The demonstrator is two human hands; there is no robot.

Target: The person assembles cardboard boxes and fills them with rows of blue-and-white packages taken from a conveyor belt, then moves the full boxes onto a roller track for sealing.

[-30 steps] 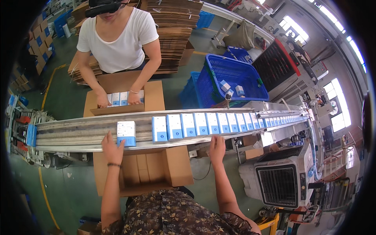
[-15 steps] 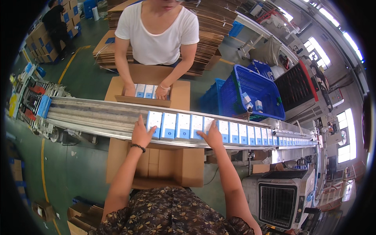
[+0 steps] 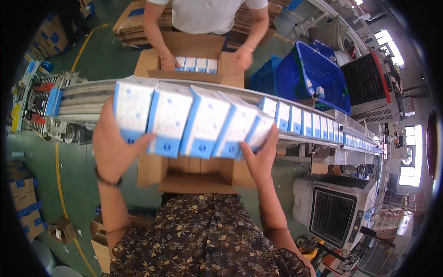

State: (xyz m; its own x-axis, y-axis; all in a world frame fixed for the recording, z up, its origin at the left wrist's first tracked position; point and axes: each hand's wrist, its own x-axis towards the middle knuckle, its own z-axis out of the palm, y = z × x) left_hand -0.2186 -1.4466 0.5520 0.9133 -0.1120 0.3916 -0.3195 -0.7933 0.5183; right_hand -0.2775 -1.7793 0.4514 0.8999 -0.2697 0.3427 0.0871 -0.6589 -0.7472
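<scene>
Between my two hands I hold up a row of several white-and-blue cartons point(image 3: 203, 121), squeezed together from both ends and slightly fanned. My left hand point(image 3: 112, 143) presses the left end carton, its thumb across the lower front. At the right end my right hand point(image 3: 260, 152) grips the last carton with thumb and fingers. The row hangs above the near side of the conveyor point(image 3: 83, 99), hiding part of it. Below it, close to my body, an open cardboard box point(image 3: 198, 181) shows its flaps and part of its inside.
More cartons point(image 3: 295, 121) stand in line on the conveyor to the right. Across it, a co-worker in a white top has one hand in a cardboard box point(image 3: 184, 76) holding cartons. Blue crates point(image 3: 318, 69) stand at the far right, and a grey air cooler point(image 3: 330, 207) at the near right.
Both my hands have lifted the row of cartons off the conveyor and brought it up toward me. The co-worker's hand at the right has come out of the far box.
</scene>
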